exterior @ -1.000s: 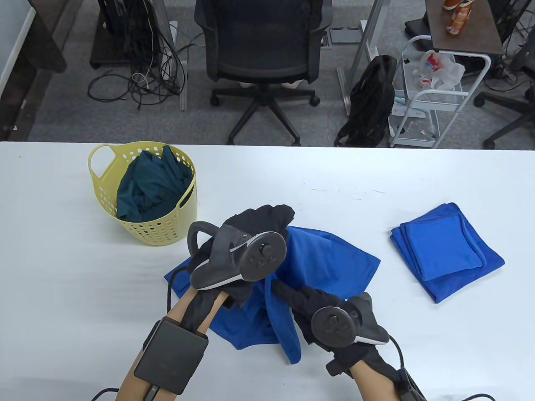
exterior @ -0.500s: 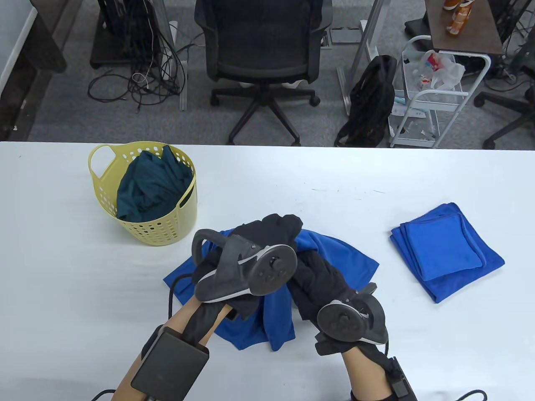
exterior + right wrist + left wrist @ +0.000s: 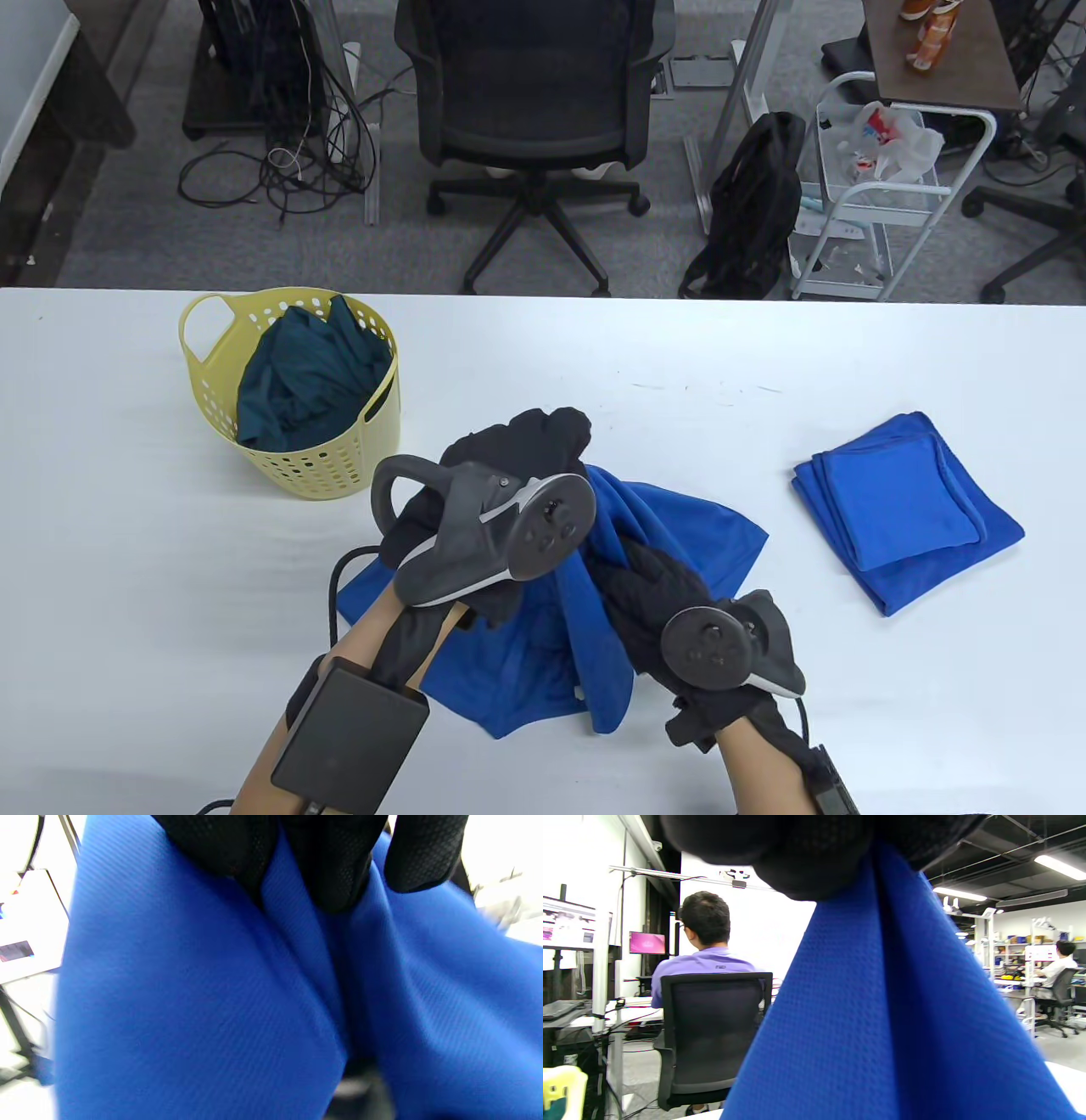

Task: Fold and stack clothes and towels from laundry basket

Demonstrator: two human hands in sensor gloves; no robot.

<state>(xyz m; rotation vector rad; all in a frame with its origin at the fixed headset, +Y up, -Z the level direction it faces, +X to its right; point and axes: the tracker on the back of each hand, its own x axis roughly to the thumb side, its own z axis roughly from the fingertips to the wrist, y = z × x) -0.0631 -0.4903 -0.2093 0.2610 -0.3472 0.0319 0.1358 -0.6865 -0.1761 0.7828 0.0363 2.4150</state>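
We cannot see much of the blue garment (image 3: 679, 531) under the trackers and gloves in the table view, and the right wrist view is blurred, filled almost wholly with blue cloth. The garment is a bright blue, fine-mesh fabric, crumpled and partly lifted off the white table (image 3: 127, 526), lying between the yellow basket (image 3: 208, 399) holding dark teal clothes (image 3: 305, 373) and the folded blue towels (image 3: 904, 505) on the right. Our left hand (image 3: 509, 450) has its fingers (image 3: 780, 849) closed on a pinch of the cloth, which hangs down from them. Our right hand (image 3: 653, 594) grips a gathered fold, its fingers (image 3: 335, 861) pressing into the fabric.
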